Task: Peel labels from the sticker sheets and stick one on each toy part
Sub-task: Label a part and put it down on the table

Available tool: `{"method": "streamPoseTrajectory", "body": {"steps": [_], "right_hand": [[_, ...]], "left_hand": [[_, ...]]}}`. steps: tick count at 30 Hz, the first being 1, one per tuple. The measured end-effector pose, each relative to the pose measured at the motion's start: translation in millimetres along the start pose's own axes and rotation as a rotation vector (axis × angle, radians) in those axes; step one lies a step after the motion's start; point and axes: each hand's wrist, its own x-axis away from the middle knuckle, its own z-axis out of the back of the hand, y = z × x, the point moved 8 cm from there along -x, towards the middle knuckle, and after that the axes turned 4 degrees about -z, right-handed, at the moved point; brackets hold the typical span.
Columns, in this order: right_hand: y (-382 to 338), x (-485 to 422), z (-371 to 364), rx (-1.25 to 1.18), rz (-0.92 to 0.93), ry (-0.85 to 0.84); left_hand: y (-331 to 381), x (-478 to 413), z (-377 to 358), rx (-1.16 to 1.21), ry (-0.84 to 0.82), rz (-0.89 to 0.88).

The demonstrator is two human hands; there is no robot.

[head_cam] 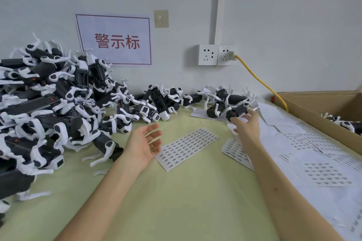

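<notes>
- Right hand [247, 126]: right of centre, fingers spread, grip apart. Its fingertips are at or just short of a black-and-white toy part [236, 113]; contact cannot be confirmed.
- Left hand [145, 143]: centre of the frame, palm up, grip apart, holding nothing, beside the left end of the sticker sheet [187, 147].
- The sticker sheet lies flat on the table [176, 201], between the two forearms. A second stack of sheets [233, 150] lies beneath the right wrist.
- Judged step: fetching a part for labelling.
- Recommended: take the part by its black body, not by the thin white limbs, which look likely to snag on its neighbours. Lift it clear before drawing it toward the sheet. The free left hand can then peel one label by a corner.
- Risk noted: the part rests on loose paper, which may drag along with it.
- Surface: pale green cover, with a pile of toy parts [49, 107] at the left and more along the wall. Loose label sheets [323, 164] lie at the right, beside a cardboard box [317, 103].
- Room: white wall, a sign in red characters [115, 42], twin sockets [207, 55] and a yellow cable [260, 80].
</notes>
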Motion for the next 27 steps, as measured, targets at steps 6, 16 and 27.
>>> {"method": "streamPoseTrajectory", "body": {"steps": [6,16,27], "right_hand": [[-20,13,-10,0.202,0.093,0.011],[-63,42,-171,0.672,0.401,-0.539],[-37,18,-268,0.998,0.569,-0.569]], "left_hand": [[1,3,-1,-0.037,0.021,-0.020],[-2,0,-2,-0.029,-0.002,-0.018],[-3,-1,-5,-0.011,-0.001,-0.011]]}}
